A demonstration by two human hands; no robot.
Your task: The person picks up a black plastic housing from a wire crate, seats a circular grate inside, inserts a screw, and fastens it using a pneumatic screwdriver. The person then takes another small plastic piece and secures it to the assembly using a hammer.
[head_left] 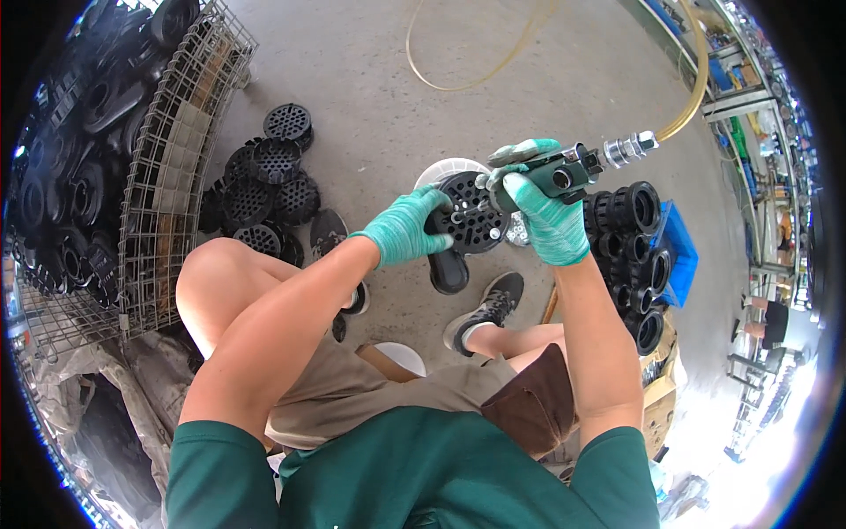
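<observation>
Both hands wear green gloves. My left hand (407, 227) is closed on the left edge of a round black perforated part (480, 231), which has a rounded lobe sticking out at its lower side. Around a green pneumatic screwdriver (564, 175) wraps my right hand (548, 212). The driver's tip points left over the face of the perforated part; whether it touches a screw I cannot tell. A silver coupling (627, 150) joins the driver to a yellowish air hose (699, 79). Partly hidden behind the part is a white round container (445, 167).
Several round black grilles (275, 161) are piled on the floor at left, beside a wire cage (167, 150) full of black parts. Black ring-shaped fittings (627, 207) are stacked at right by a blue crate (679, 256). Shelving (745, 101) stands at the far right.
</observation>
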